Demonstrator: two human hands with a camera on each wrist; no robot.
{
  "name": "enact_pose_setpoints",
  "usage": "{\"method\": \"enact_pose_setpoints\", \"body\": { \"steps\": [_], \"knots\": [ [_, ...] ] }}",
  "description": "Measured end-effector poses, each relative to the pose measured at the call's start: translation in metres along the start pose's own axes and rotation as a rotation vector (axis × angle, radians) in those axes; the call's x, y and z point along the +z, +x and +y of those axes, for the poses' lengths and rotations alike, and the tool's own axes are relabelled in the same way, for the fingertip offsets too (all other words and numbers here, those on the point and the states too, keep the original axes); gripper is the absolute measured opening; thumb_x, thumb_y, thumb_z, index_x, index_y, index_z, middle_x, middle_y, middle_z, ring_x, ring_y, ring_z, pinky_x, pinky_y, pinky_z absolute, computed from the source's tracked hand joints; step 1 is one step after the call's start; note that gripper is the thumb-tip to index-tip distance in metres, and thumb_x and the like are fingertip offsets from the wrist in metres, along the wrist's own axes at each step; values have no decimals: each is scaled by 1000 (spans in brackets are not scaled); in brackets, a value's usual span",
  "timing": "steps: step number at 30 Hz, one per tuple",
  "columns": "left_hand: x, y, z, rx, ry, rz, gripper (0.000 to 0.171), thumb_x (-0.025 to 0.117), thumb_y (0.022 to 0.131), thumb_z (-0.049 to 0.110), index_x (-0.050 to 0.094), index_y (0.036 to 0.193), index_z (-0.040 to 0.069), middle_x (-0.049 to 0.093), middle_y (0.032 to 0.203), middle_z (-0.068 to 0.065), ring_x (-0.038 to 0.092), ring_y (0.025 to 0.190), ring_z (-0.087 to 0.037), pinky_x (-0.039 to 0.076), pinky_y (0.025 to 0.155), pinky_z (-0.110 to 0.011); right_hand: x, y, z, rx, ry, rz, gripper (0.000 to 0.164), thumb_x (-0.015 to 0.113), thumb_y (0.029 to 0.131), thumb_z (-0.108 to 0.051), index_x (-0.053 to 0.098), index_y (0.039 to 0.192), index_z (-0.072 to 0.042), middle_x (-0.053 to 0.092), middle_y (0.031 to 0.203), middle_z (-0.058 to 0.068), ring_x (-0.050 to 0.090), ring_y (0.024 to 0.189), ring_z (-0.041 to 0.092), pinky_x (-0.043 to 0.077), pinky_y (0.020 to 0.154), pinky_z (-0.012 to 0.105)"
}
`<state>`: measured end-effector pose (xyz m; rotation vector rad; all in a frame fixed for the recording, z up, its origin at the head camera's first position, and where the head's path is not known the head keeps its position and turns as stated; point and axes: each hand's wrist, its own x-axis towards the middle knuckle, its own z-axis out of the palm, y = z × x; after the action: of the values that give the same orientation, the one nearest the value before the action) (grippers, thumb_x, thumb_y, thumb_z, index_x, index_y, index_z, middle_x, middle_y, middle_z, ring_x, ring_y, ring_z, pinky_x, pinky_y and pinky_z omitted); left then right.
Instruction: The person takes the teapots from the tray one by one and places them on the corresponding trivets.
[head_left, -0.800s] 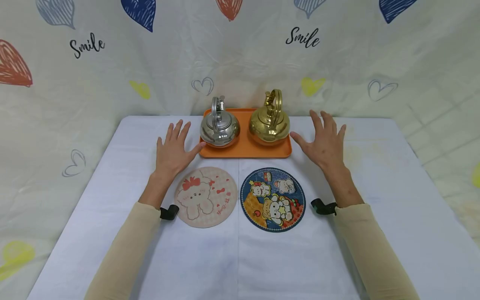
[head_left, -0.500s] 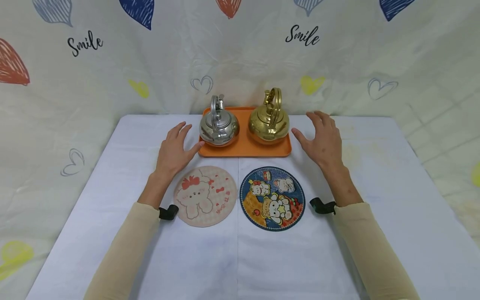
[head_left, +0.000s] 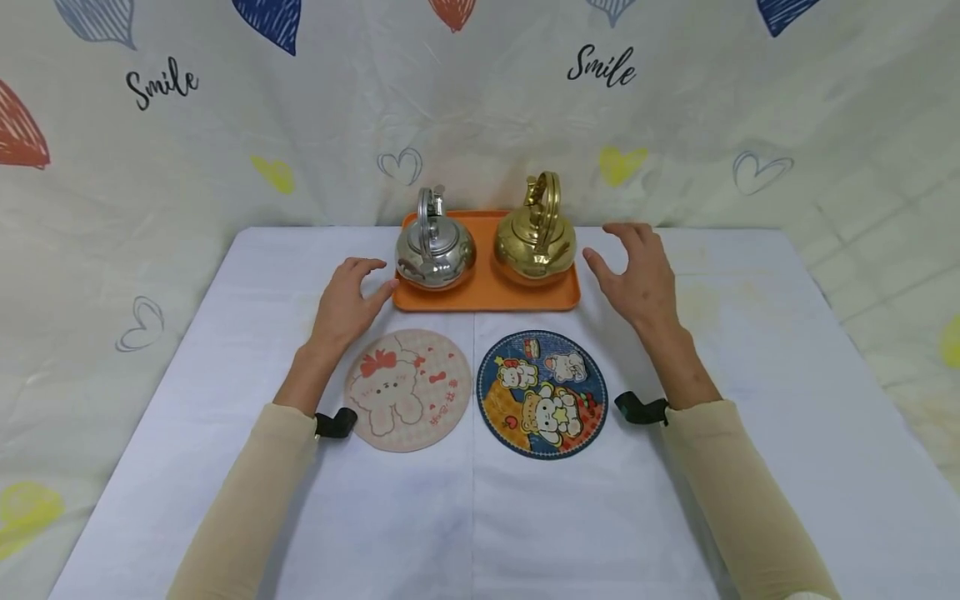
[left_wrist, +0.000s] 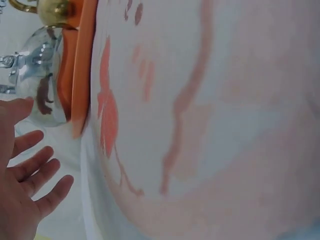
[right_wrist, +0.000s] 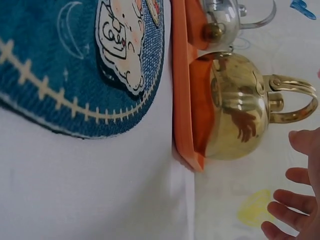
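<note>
A silver teapot and a gold teapot stand side by side on an orange tray at the back of the table. Left of the silver pot is my left hand, its fingers bent loosely and holding nothing; the thumb tip is close to the tray's left edge. My right hand hovers to the right of the gold pot, thumb and fingers spread apart, also holding nothing. The left wrist view has the silver teapot beyond the thumb. In the right wrist view the gold teapot mirrors the hand.
Two round mats lie in front of the tray: a pink rabbit mat on the left and a dark blue bear mat on the right. A white cloth covers the table. Behind it hangs a printed curtain with hearts and lettering.
Both hands stay beside the teapots. The left hand's fingers have gone from spread to more bent, and the right hand's fingers have bent a little. The teapots rest where they were on the tray.
</note>
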<state>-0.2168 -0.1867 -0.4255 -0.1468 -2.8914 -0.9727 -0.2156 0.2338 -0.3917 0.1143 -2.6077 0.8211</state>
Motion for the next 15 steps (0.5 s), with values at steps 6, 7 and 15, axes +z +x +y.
{"method": "enact_pose_setpoints", "body": {
  "steps": [6,7,15],
  "knots": [
    [0,-2,0,-36,-48,-26,44,66,102,38,64,135,8,61,137,-15,57,128,-34,49,110,-53,0,-1,-1,11,64,7,46,69,100,-33,64,137,-6,59,138,20,54,129,38,45,108,58],
    [0,-2,0,-39,-55,-29,43,67,102,37,65,133,8,62,136,-15,58,127,-34,49,110,-53,0,-1,-2,9,74,11,45,69,100,-32,64,136,-5,60,136,20,54,127,38,45,108,58],
    [0,-1,-3,-56,-91,-74,41,69,100,36,67,129,7,63,134,-16,59,123,-35,49,108,-54,-2,3,-10,-17,189,33,39,70,100,-23,66,133,-3,64,132,21,59,121,38,50,104,56]
  ]
}}
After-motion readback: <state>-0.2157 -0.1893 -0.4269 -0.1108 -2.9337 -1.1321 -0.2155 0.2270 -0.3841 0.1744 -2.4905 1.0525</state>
